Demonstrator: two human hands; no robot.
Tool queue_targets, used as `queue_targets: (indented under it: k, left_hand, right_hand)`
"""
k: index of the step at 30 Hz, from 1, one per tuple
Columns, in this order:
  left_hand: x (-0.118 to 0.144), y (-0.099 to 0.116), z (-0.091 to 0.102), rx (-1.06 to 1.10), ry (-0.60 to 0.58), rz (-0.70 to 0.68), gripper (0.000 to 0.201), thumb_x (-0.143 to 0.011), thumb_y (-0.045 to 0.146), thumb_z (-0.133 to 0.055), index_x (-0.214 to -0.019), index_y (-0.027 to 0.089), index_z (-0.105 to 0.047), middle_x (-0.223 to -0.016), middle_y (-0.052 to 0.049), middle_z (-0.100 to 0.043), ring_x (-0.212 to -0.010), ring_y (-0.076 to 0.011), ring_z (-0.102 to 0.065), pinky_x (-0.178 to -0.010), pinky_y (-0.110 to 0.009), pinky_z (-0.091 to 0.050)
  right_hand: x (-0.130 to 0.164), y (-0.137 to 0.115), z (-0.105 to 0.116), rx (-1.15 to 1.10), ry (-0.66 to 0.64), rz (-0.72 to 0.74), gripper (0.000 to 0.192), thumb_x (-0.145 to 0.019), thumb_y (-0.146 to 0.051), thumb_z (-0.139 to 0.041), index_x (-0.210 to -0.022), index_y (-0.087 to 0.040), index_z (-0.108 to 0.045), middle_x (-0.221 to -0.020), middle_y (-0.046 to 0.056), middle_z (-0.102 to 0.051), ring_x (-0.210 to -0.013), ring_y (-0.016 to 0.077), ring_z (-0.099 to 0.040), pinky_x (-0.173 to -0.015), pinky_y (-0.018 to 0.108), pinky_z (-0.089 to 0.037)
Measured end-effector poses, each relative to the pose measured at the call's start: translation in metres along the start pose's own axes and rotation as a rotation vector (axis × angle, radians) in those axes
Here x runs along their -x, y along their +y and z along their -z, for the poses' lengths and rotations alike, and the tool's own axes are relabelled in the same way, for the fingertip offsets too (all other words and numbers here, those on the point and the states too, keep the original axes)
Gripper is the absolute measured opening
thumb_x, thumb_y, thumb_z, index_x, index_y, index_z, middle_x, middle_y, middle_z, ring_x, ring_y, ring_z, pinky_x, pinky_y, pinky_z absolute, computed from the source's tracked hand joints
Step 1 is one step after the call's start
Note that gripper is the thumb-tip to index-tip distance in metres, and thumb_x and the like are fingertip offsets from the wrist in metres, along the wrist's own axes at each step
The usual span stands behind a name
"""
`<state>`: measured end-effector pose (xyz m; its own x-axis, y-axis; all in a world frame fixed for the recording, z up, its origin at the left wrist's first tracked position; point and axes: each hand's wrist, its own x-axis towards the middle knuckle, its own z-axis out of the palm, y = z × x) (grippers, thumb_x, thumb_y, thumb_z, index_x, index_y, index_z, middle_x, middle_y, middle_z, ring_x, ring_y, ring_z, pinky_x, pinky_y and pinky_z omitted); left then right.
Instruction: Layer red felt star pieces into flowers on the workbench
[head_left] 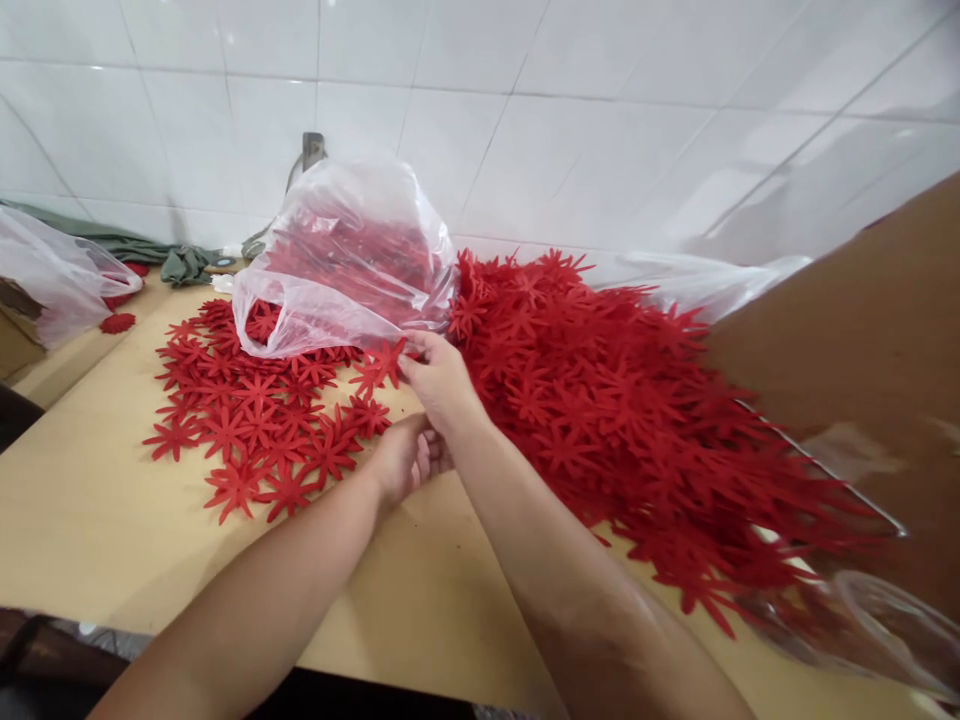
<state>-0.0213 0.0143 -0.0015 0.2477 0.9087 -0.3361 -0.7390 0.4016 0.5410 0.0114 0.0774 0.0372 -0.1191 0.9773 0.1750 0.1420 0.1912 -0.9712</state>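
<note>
Between piles, right hand (439, 378) pinches red flower (382, 364); left hand (405, 458) below.

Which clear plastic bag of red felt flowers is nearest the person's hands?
The clear plastic bag at centre, just above the right hand; the other clear bag sits far left.

Nothing fancy going on body-wise, just two bare forearms coming in from the bottom of the shot with no sleeves, gloves, watch or rings showing on the left hand (405, 460) or the right hand (439, 380).
</note>
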Motion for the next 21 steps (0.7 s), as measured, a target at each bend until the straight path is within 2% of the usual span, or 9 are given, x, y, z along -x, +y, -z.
queue_targets:
  k: [4, 8, 11, 14, 16, 18, 21]
  left_hand:
    - [0.001, 0.019, 0.008, 0.073, 0.014, -0.077, 0.033, -0.084, 0.030, -0.033, -0.073, 0.013, -0.059, -0.065, -0.006, -0.062, -0.060, -0.0131, -0.060, -0.066, -0.027, -0.045]
    - [0.005, 0.035, 0.010, 0.108, 0.027, -0.166, 0.043, -0.085, 0.041, -0.027, -0.079, 0.015, -0.060, -0.069, -0.005, -0.063, -0.066, -0.0142, -0.060, -0.073, -0.030, -0.046]
    - [0.008, 0.034, 0.008, 0.113, 0.020, -0.159, 0.042, -0.083, 0.046, -0.032, -0.074, 0.015, -0.059, -0.063, -0.003, -0.062, -0.063, -0.0138, -0.059, -0.071, -0.030, -0.047]
    - [0.012, 0.026, 0.004, 0.145, 0.057, -0.127, 0.036, -0.081, 0.044, -0.040, -0.072, 0.014, -0.059, -0.059, -0.003, -0.060, -0.068, -0.0153, -0.061, -0.074, -0.031, -0.047]
    - [0.013, 0.021, 0.001, 0.173, 0.035, -0.128, 0.038, -0.082, 0.046, -0.038, -0.083, 0.015, -0.061, -0.070, -0.005, -0.064, -0.078, -0.0170, -0.062, -0.078, -0.032, -0.047]
    - [0.013, 0.018, -0.001, 0.195, -0.017, -0.143, 0.049, -0.083, 0.051, -0.028, -0.098, 0.017, -0.060, -0.084, -0.007, -0.067, -0.088, -0.0183, -0.062, -0.083, -0.034, -0.046]
    - [0.013, 0.014, 0.000, 0.147, -0.045, -0.193, 0.058, -0.084, 0.055, -0.018, -0.114, 0.019, -0.054, -0.099, -0.008, -0.065, -0.100, -0.0182, -0.058, -0.088, -0.035, -0.044]
  right_hand:
    - [0.011, -0.004, 0.021, -0.123, -0.025, 0.011, 0.032, -0.064, -0.017, -0.049, -0.095, -0.017, -0.052, -0.075, -0.002, -0.050, -0.066, 0.0089, -0.049, -0.069, 0.027, -0.047]
    - [0.031, -0.004, 0.028, -0.231, -0.074, -0.027, 0.025, -0.061, -0.021, -0.052, -0.086, -0.019, -0.050, -0.077, -0.001, -0.053, -0.066, 0.0094, -0.051, -0.070, 0.028, -0.046]
    - [0.048, 0.000, 0.025, -0.186, -0.101, -0.022, 0.018, -0.062, -0.023, -0.054, -0.079, -0.019, -0.050, -0.078, 0.001, -0.057, -0.069, 0.0117, -0.054, -0.070, 0.029, -0.047]
    - [0.063, 0.005, 0.017, -0.079, -0.091, 0.045, 0.016, -0.070, -0.032, -0.051, -0.077, -0.019, -0.052, -0.081, 0.004, -0.061, -0.077, 0.0149, -0.057, -0.075, 0.031, -0.047]
    - [0.072, 0.007, 0.010, -0.003, -0.078, 0.114, 0.023, -0.077, -0.037, -0.044, -0.082, -0.018, -0.056, -0.088, 0.007, -0.063, -0.085, 0.0168, -0.058, -0.083, 0.034, -0.045]
    - [0.080, 0.009, 0.002, 0.111, -0.083, 0.203, 0.032, -0.081, -0.035, -0.038, -0.095, -0.017, -0.060, -0.105, 0.010, -0.062, -0.104, 0.0192, -0.054, -0.096, 0.038, -0.038]
    - [0.085, 0.013, -0.007, 0.296, -0.100, 0.285, 0.044, -0.083, -0.030, -0.031, -0.117, -0.014, -0.053, -0.132, 0.010, -0.046, -0.128, 0.0201, -0.032, -0.108, 0.044, -0.020]
